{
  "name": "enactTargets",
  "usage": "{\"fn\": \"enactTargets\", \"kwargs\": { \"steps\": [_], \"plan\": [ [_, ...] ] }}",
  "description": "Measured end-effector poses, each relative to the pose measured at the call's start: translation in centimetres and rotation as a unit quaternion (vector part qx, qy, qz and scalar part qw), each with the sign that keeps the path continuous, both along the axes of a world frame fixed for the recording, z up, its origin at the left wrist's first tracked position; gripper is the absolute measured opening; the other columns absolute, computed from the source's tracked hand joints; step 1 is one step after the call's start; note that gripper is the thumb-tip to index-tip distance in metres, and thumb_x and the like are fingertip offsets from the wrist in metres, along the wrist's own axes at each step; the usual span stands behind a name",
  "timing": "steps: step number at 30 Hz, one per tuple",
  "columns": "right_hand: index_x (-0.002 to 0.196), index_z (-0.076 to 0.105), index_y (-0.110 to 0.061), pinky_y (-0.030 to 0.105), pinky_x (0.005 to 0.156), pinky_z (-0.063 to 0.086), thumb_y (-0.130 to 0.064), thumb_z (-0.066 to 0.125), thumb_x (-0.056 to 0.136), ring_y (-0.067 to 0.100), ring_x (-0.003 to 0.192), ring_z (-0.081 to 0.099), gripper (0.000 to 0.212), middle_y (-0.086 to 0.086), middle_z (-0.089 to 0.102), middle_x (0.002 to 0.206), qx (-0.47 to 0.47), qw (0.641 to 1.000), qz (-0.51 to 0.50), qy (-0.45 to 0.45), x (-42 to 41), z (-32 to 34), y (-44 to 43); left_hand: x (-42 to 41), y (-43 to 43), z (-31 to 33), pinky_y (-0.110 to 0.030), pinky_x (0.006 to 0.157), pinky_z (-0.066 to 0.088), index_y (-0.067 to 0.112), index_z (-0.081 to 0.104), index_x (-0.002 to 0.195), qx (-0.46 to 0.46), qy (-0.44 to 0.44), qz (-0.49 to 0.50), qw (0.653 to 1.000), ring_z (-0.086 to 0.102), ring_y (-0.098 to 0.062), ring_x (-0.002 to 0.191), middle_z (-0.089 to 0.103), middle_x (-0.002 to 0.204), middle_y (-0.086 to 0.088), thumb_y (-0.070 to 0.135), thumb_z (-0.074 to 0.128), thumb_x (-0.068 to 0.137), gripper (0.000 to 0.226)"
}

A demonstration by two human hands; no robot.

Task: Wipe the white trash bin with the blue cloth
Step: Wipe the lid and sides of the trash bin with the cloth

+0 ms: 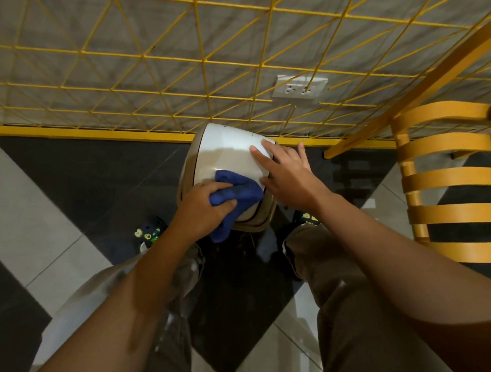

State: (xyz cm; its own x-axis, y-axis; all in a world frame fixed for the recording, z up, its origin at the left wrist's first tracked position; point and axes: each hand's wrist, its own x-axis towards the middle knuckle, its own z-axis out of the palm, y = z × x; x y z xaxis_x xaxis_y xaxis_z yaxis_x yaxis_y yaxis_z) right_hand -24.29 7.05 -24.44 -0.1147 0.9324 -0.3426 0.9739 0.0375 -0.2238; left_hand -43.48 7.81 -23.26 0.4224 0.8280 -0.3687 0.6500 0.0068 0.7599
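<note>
So, white trash bin point(224, 155): on the floor between the person's feet, right up against the yellow strip at the foot of the wall. White top face, beige rim round it. Can't say for sure if it's upright or tipped.
Blue cloth point(239, 193): bunched up on the near edge of the bin's white face, one end hanging down over the beige rim.
Left hand point(202, 209): fingers curled over the cloth, thumb clamped on top, so a proper grip, pressing it onto the bin.
Right hand point(288, 174): flat and spread on the bin's right side, fingers point(258, 153) straight, holding nothing, just resting on it beside the cloth.
Writing: a few tiny dark marks near the bin's far right edge, way too small to read.
Shoes point(150, 230): dark, with little cartoon-looking charms in green and white; blurry, can't make out any brand.
Wall: grey, covered by a yellow wire grid point(200, 58), with a white double socket point(300, 89) behind it above the bin.
Chair point(453, 177): yellow-wood slatted one, off to the right, well apart from the bin.
Floor point(72, 174): glossy black and light grey tiles.
</note>
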Motion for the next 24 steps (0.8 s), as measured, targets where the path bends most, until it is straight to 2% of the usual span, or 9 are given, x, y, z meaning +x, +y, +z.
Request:
{"fn": "enactTargets", "kwargs": {
  "steps": [7,10,12,14,16,17,19,21,24],
  "plan": [
    [0.150,0.014,-0.028,0.051,0.114,-0.013,-0.027,0.042,0.097,0.026,0.145,0.012,0.060,0.003,0.012,0.159,-0.002,1.000,-0.022,0.021,-0.1,0.0,0.2,-2.0,0.8,1.4,-0.032,0.085,0.044,0.017,0.056,0.119,-0.096,-0.051,0.105,0.988,0.055,-0.022,0.103,0.058,0.108,-0.006,0.012,0.063,0.084,0.035],
    [0.147,0.025,-0.025,0.049,0.116,-0.008,-0.029,0.041,0.098,0.023,0.145,0.013,0.052,0.003,0.019,0.157,0.005,0.990,-0.087,0.115,-0.6,0.7,0.0,-2.1,1.0,2.1,-0.029,0.074,0.049,0.020,0.053,0.112,-0.141,-0.120,0.197,0.963,0.056,-0.022,0.101,0.057,0.109,-0.005,0.012,0.062,0.085,0.030],
    [0.144,0.034,-0.018,0.042,0.117,0.004,-0.028,0.043,0.098,0.021,0.143,0.023,0.049,0.006,0.031,0.153,0.066,0.966,-0.147,0.202,-1.6,1.6,-0.5,-1.6,1.0,2.5,-0.036,0.078,0.052,0.024,0.052,0.105,-0.174,-0.166,0.243,0.940,0.058,-0.026,0.103,0.058,0.114,-0.009,0.013,0.061,0.085,0.024],
    [0.139,0.044,-0.013,0.025,0.109,0.028,-0.026,0.047,0.097,0.017,0.132,0.041,0.044,0.005,0.047,0.141,0.101,0.908,-0.249,0.321,-3.1,3.2,-1.4,-0.7,0.8,2.9,-0.043,0.086,0.051,0.030,0.052,0.095,-0.189,-0.201,0.273,0.922,0.059,-0.026,0.104,0.059,0.112,-0.006,0.012,0.061,0.085,0.022],
    [0.137,0.044,-0.015,0.011,0.085,0.045,-0.028,0.048,0.096,0.010,0.112,0.056,0.043,-0.001,0.055,0.124,0.028,0.804,-0.348,0.482,-4.9,4.5,-2.3,0.7,0.4,3.2,-0.046,0.090,0.049,0.029,0.053,0.095,-0.208,-0.241,0.295,0.901,0.059,-0.026,0.106,0.059,0.111,-0.005,0.010,0.059,0.086,0.022],
    [0.138,0.040,-0.017,0.008,0.077,0.048,-0.029,0.049,0.095,0.007,0.103,0.059,0.045,-0.003,0.055,0.120,-0.019,0.742,-0.378,0.553,-5.6,4.8,-2.6,1.6,0.1,3.3,-0.047,0.090,0.049,0.024,0.053,0.099,-0.224,-0.266,0.297,0.889,0.060,-0.027,0.105,0.060,0.111,-0.007,0.010,0.057,0.087,0.019],
    [0.140,0.033,-0.021,0.018,0.081,0.054,-0.030,0.053,0.092,0.012,0.100,0.063,0.053,0.002,0.057,0.122,-0.059,0.660,-0.413,0.625,-6.1,4.4,-2.9,3.1,-0.4,3.5,-0.040,0.087,0.048,0.016,0.051,0.105,-0.256,-0.302,0.270,0.878,0.060,-0.023,0.098,0.061,0.105,-0.008,0.011,0.048,0.091,0.015],
    [0.134,0.038,-0.019,0.027,0.082,0.056,-0.024,0.056,0.092,0.018,0.097,0.066,0.046,0.011,0.060,0.120,-0.052,0.615,-0.426,0.661,-5.4,4.3,-2.6,3.8,-0.3,3.3,-0.028,0.085,0.044,0.015,0.051,0.105,-0.244,-0.283,0.205,0.905,0.057,-0.017,0.093,0.059,0.100,-0.007,0.010,0.041,0.094,0.016],
    [0.133,0.041,-0.010,0.018,0.062,0.053,-0.015,0.053,0.093,0.012,0.079,0.066,0.042,0.016,0.059,0.114,-0.037,0.611,-0.437,0.659,-3.4,4.3,-1.4,3.2,0.9,2.6,-0.022,0.098,0.037,0.021,0.057,0.114,-0.093,-0.190,0.084,0.974,0.054,-0.016,0.109,0.059,0.117,-0.008,0.029,0.045,0.086,0.031]
  ]
}}
